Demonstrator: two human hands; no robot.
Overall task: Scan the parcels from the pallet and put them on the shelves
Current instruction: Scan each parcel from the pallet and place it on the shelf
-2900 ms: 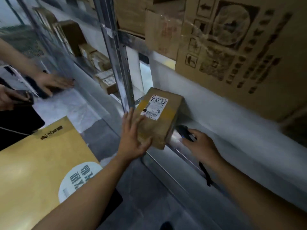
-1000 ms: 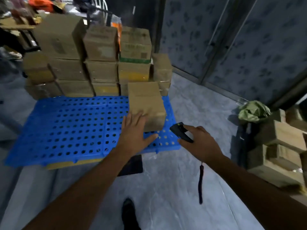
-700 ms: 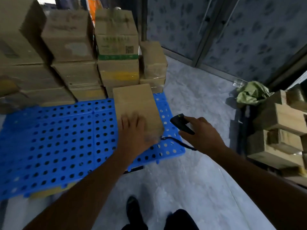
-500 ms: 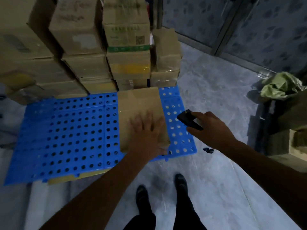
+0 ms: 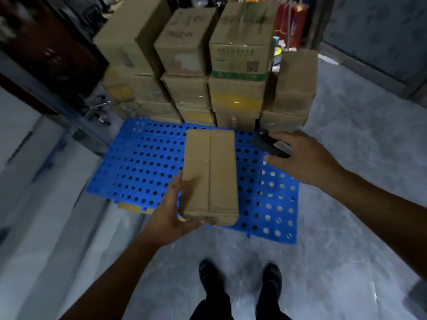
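Observation:
A long brown cardboard parcel (image 5: 211, 174) with a taped seam lies over the blue perforated pallet (image 5: 143, 167). My left hand (image 5: 172, 211) grips its near left corner, thumb on the side and fingers under the front edge. My right hand (image 5: 300, 158) hovers to the right of the parcel and holds a black handheld scanner (image 5: 268, 145), its nose pointing left toward the box. No label shows on the parcel's top face.
Several stacked cardboard boxes (image 5: 235, 72) stand at the pallet's far edge. A dark cabinet (image 5: 46, 54) is at the left, a grey wall panel at the upper right. My two black shoes (image 5: 240, 278) stand on the grey floor below the pallet.
I came from the shelf to the pallet. My left hand slid from the parcel's top to its near left corner and took hold. The scanner hand moved closer to the box.

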